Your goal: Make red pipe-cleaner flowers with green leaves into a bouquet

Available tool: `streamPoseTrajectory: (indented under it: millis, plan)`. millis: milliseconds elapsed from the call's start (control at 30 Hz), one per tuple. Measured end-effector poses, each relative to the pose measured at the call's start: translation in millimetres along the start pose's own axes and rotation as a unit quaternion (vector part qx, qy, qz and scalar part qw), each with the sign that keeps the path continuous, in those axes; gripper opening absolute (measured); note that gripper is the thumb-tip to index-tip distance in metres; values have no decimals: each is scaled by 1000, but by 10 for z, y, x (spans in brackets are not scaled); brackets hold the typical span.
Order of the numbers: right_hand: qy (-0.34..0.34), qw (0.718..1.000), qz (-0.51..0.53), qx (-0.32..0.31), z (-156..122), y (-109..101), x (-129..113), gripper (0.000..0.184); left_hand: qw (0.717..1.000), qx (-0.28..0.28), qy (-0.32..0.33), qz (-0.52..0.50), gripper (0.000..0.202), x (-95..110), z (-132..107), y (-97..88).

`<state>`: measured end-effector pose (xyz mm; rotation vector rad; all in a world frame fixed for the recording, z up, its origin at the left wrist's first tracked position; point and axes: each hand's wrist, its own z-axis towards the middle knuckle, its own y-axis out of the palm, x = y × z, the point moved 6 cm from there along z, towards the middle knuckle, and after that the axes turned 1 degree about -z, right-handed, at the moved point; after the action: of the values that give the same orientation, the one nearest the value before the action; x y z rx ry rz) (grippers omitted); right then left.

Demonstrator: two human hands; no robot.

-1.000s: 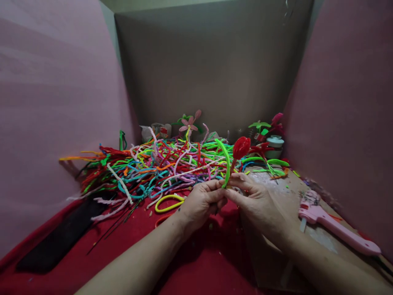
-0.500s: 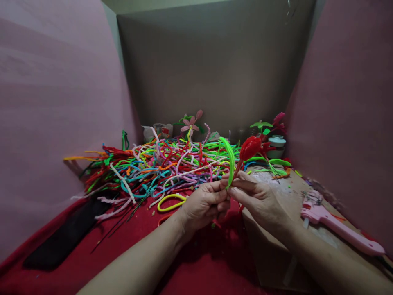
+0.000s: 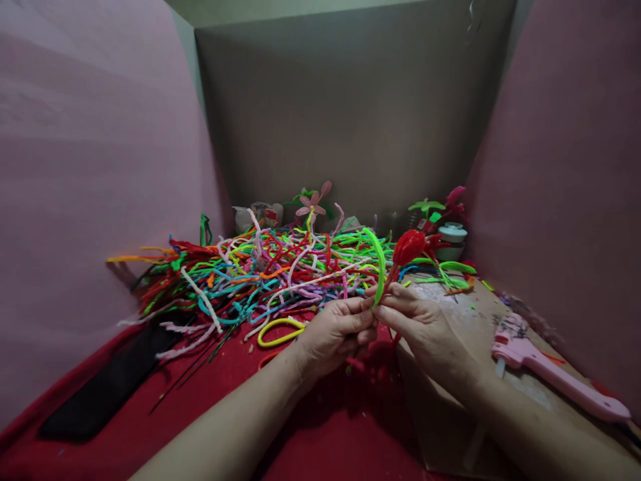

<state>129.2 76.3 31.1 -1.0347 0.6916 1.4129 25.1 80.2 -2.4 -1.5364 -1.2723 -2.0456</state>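
Observation:
My left hand (image 3: 333, 337) and my right hand (image 3: 431, 331) meet at the middle of the view, fingertips pinched close together. Between them a curved bright-green pipe cleaner leaf (image 3: 379, 260) rises from the fingertips of both hands. Just right of it a red pipe cleaner flower (image 3: 409, 248) leans up and to the right, its red stem running down behind my right fingers. Both hands are closed, and the lower ends of leaf and stem are mostly hidden by my fingers.
A big tangle of coloured pipe cleaners (image 3: 280, 267) lies beyond my hands. On the right a pink glue gun (image 3: 555, 374) rests on a board. A black flat object (image 3: 107, 377) lies left on the red cloth (image 3: 210, 414). Pink panels rise at both sides, with a lidded jar (image 3: 452, 235) at the back.
The whole view has shifted slightly downward. The leaf and red flower have tilted a little, while both hands keep their pinch at the same place.

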Motion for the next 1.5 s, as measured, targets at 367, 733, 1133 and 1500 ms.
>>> streamPoseTrajectory:
  millis: [367,733,1133,1500]
  plan:
    - [7,1000,-27,11,-3,-19,14,14,999,13,0,30,25,4,-2,-17]
    - [23,998,-25,46,-1,-50,113,14,975,135,61,167,26,109,-35,-33]
    - [77,995,10,69,-16,-27,167,20,936,196,121,265,13,180,-60,-29]
    - [54,995,-64,54,3,-31,48,20,937,203,109,262,8,142,-58,-68]
